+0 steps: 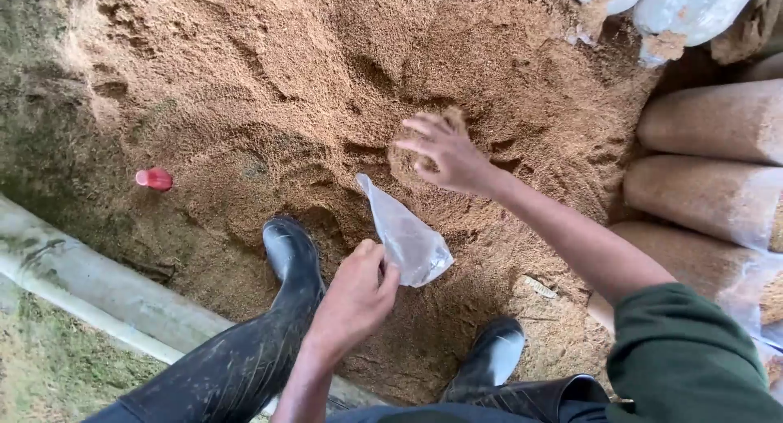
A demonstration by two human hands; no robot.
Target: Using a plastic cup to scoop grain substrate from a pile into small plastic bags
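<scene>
clear bag [408, 242] (limp) over sawdust [285, 88]

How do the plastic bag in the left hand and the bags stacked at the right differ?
The held plastic bag is limp, nearly empty and hangs from the left hand; the stacked bags are stuffed full, rounded and lie on their sides. The held bag looks smaller. Both are clear plastic, near the sawdust pile.

The left hand [352, 294] pinches a clear plastic bag [405, 237] at its rim — just beyond, the right hand [446, 151] spreads its fingers [424, 126] on the sawdust heap [326, 80].
</scene>
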